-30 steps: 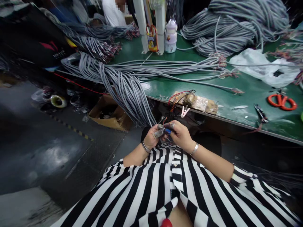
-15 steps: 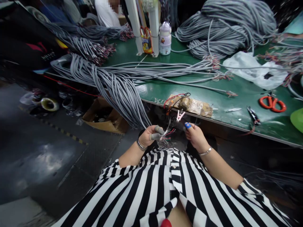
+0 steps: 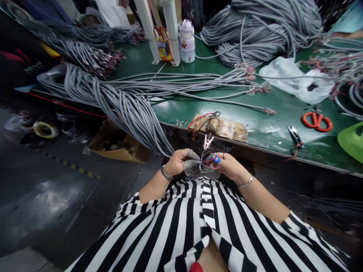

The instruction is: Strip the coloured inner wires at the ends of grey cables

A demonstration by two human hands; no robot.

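Observation:
My left hand, with grey covers on thumb and finger, is closed on the end of a grey cable, most of which its fingers hide. Thin coloured wires fan out of that end toward the right. My right hand, blue tape round one digit, pinches these wires. Just above the hands, a pink clip stands at the table edge, beside a taped cardboard piece with red and black leads. A thick bundle of grey cables hangs over the edge to the left of my hands.
On the green table lie orange-handled scissors, pliers, a plastic bag and a green object. A bottle stands beside white posts. Large cable coils lie behind. A cardboard box sits below, left.
My right hand has moved left from beside the clip to the wires and now pinches them. My left hand keeps its hold on the cable. The view has shifted slightly.

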